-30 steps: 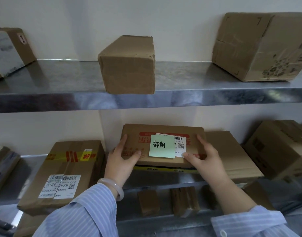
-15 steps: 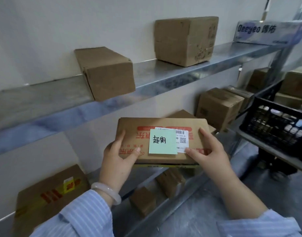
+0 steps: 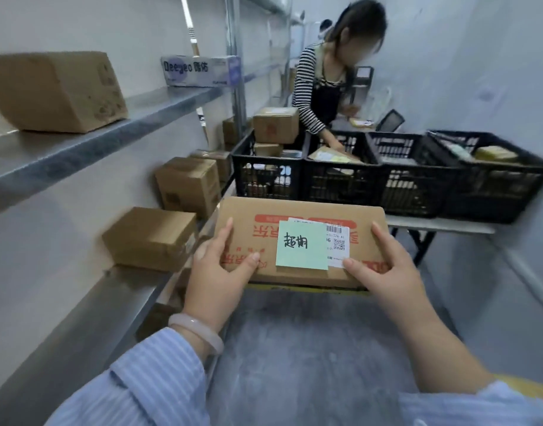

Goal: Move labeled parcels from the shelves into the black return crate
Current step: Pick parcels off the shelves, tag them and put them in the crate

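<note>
Cardboard parcel (image 3: 258, 229): grips both ends, left hand (image 3: 218, 272) and right hand (image 3: 384, 272); holds long axis crosswise; faces black crates (image 3: 341, 179) just ahead.

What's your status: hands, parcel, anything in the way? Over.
The parcel, green note on top, gripped by left hand and right hand. Held over the floor, short of the black crates. A person leans over the crates ahead.

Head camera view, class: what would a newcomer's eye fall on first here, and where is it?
The flat cardboard parcel at centre, held by the left hand and right hand at its two ends, with a green sticky note on top. Behind it, a row of black crates stands on a table, and a person in a striped top bends over them.
</note>
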A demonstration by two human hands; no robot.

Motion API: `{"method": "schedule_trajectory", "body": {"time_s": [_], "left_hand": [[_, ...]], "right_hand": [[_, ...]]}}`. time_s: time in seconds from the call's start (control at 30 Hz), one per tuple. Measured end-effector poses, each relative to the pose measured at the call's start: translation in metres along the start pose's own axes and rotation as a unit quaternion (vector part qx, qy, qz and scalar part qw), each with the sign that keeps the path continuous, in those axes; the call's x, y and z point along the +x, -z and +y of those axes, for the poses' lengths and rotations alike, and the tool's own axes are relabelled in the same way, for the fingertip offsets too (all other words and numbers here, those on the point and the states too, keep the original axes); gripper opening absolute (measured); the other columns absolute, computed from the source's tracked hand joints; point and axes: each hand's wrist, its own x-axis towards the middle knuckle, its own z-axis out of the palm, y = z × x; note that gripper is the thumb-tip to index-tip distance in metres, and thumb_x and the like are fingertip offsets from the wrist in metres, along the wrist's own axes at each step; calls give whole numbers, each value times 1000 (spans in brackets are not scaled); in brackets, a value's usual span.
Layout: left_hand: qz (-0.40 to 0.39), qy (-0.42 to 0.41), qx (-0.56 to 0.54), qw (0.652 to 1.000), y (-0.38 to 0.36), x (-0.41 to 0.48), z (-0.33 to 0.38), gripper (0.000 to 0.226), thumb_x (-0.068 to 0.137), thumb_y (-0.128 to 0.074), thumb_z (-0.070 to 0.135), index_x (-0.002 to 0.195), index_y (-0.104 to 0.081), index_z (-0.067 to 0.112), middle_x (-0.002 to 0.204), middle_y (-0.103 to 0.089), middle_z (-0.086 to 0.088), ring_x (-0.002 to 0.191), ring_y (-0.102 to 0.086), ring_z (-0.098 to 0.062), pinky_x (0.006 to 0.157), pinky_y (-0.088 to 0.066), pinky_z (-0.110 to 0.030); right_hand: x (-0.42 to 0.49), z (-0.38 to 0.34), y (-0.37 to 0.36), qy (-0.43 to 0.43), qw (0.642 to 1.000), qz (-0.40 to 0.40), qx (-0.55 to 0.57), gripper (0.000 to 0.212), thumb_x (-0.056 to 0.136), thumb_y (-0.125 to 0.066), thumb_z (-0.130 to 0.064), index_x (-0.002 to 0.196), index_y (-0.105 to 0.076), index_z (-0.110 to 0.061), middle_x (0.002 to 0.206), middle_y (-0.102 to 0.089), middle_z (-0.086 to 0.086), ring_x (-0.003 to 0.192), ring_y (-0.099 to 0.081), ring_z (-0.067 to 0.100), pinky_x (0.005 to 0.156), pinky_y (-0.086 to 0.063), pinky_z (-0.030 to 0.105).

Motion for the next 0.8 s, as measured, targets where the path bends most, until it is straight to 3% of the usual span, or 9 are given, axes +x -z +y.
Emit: {"method": "schedule_trajectory", "body": {"time_s": [0.23,0.33,0.53,0.7,0.8], "left_hand": [[-143,-84,-58,984,-123,-19,96,73,87,-72,31,149,-34,39,124,-41,6,113,-45,-8,102,-38,-25],[-211,-117,-98,965,-183,-44,139,73,85,-75,27,147,-38,36,126,-45,4,115,-49,-11,107,-40,-30],[-332,-207,-151,908,-293,-113,232,72,85,-74,29,146,-38,38,131,-46,5,119,-48,-11,106,-42,-34],[-421,-239,-185,855,-362,-179,286,70,87,-71,33,147,-35,40,129,-43,11,104,-48,7,83,-39,-6],[-469,-259,-182,825,-398,-202,308,71,87,-70,39,147,-34,42,131,-45,10,110,-50,0,94,-44,-19]], "right_hand": [[-37,10,156,-25,983,173,-61,88,61,-83,-49,140,-44,-45,134,-48,-8,125,-50,15,108,-42,43],[-69,12,227,-53,967,240,-72,84,70,-85,-38,142,-42,-44,140,-47,-7,126,-48,13,109,-41,41],[-150,15,351,-98,910,390,-104,86,73,-83,-39,144,-36,-47,148,-38,-13,134,-39,9,113,-36,41],[-208,13,422,-132,862,472,-128,86,75,-81,-39,145,-33,-49,150,-35,-15,134,-36,7,113,-34,40],[-229,23,447,-157,839,506,-127,86,75,-81,-39,145,-33,-50,150,-35,-15,135,-36,9,113,-35,41]]}}
